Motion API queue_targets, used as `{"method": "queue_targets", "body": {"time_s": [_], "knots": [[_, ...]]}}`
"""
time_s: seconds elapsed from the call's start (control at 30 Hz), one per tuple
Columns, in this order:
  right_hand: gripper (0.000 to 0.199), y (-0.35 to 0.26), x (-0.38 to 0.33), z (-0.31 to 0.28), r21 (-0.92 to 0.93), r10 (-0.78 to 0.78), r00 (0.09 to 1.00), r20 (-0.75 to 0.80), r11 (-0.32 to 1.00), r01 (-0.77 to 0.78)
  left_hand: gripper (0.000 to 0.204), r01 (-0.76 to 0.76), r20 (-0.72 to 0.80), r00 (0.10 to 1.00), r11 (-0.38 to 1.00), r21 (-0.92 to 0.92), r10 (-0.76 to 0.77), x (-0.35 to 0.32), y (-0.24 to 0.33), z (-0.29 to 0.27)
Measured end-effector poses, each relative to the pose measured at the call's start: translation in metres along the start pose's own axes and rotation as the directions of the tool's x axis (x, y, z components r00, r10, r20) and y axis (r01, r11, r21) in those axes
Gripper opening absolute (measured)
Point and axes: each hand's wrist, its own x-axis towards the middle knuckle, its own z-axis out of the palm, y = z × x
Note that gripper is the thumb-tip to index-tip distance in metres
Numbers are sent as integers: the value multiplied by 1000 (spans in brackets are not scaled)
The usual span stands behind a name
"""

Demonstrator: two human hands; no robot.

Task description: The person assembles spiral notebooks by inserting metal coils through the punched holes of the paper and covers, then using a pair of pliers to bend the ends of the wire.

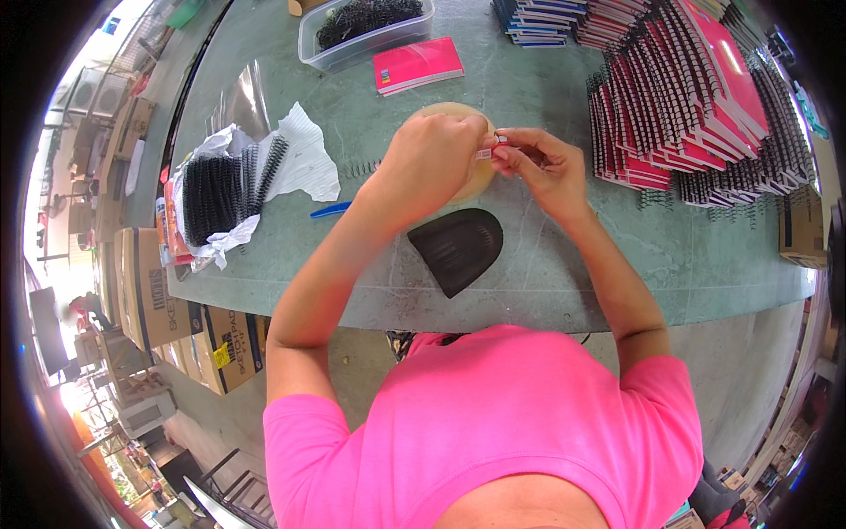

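Observation:
Above the table, my left hand (436,159) and my right hand (551,172) meet with fingers pinched. Between their fingertips is a small red-and-white printed piece (484,154); its exact kind is too small to tell. Under and behind my hands lies a pale yellow round thing (467,189), partly covered by them. Closer to me, a dark pad (463,251) with one rounded end rests flat on the table. A loose wire coil (361,167) and a blue tool-like strip (331,210) lie beside my left forearm, which partly hides them.
A pink notebook (419,63) lies before a clear plastic tub (322,57) of black coils. On the left, black binding coils (216,198) sit in white paper. Stacked spiral notebooks (670,106) fill the right side. Cardboard boxes (150,282) stand beyond the table's left edge.

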Motion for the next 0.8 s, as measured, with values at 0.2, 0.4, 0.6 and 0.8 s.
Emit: {"method": "queue_targets", "body": {"time_s": [0.2, 0.4, 0.6, 0.8], "knots": [[17, 2, 3, 1, -140, 1, 1000, -29, 990, -5, 16, -160, -411, 899, 987, 11, 150, 6, 2, 14], [17, 7, 5, -5, -123, 60, 998, 29, 991, -56, 20, -176, -285, 947, 981, -83, 146, 6, -6, 9], [16, 1, 4, -1, -105, 75, 996, 50, 992, -69, 17, -249, -250, 944, 961, -118, 214, 7, -8, 23], [15, -1, 2, 1, -240, 50, 999, 12, 970, -46, 15, -254, -324, 919, 965, -57, 223, 4, -2, 23]]}}
